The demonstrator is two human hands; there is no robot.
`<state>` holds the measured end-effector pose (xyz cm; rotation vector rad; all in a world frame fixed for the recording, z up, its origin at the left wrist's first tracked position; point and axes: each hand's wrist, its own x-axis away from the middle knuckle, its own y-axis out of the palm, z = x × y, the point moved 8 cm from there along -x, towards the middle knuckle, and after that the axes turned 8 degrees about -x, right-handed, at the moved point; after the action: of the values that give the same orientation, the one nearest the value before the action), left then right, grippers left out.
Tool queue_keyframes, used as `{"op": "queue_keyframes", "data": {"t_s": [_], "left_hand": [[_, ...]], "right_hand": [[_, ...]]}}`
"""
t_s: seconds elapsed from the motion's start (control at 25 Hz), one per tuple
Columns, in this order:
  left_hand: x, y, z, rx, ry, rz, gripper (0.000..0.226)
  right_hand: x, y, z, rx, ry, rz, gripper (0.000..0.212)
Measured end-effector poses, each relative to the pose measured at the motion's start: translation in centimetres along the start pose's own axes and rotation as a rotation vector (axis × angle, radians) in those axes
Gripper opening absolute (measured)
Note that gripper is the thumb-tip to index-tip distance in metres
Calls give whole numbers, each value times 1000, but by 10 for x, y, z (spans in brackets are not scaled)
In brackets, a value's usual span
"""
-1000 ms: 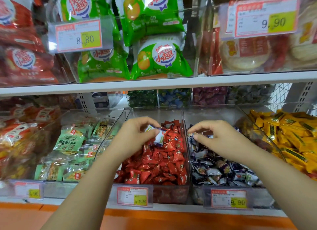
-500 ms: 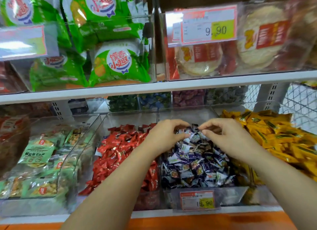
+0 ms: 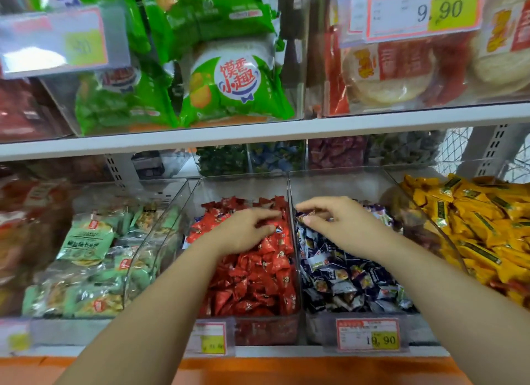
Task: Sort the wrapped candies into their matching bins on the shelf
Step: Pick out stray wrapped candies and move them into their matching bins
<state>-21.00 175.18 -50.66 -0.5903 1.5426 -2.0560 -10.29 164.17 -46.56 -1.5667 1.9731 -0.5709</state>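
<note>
Left grip (image 3: 246, 231) lies curled on the crinkly red candies (image 3: 258, 278) in a clear plastic bin (image 3: 243, 178); cannot tell if it pinches one. Right grip (image 3: 344, 224), at 3 o'clock, pinches a small candy (image 3: 304, 217) over the blue-and-white candies (image 3: 344, 278). Price tags read "19,90" (image 3: 368, 334) at 6 o'clock and "9,90" (image 3: 421, 9) at 1 o'clock.

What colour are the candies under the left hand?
Red candies, seen best in the head view.

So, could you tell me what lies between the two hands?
In the head view, the clear bin wall stands between the left hand and right hand.
</note>
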Motion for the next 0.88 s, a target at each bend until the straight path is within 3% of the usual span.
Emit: {"op": "queue_keyframes", "data": {"t_s": [0.12,0.36,0.44,0.6,0.76,0.88], "left_hand": [[4,9,2,-32,34,-191,31],[42,-6,-2,-143,85,-389,29],[41,-22,1,-76,54,-368,26],[4,-31,14,-4,56,-122,31],[-8,16,12,-106,33,-402,57],[-1,14,-2,-157,23,-458,56]], "right_hand": [[-8,16,0,-5,7,-61,34],[-9,17,5,-5,19,-111,33],[-7,18,6,-17,26,-124,34],[-7,17,8,-45,33,-118,32],[-7,18,12,-44,45,-129,32],[-5,19,11,-54,38,-144,35]]}}
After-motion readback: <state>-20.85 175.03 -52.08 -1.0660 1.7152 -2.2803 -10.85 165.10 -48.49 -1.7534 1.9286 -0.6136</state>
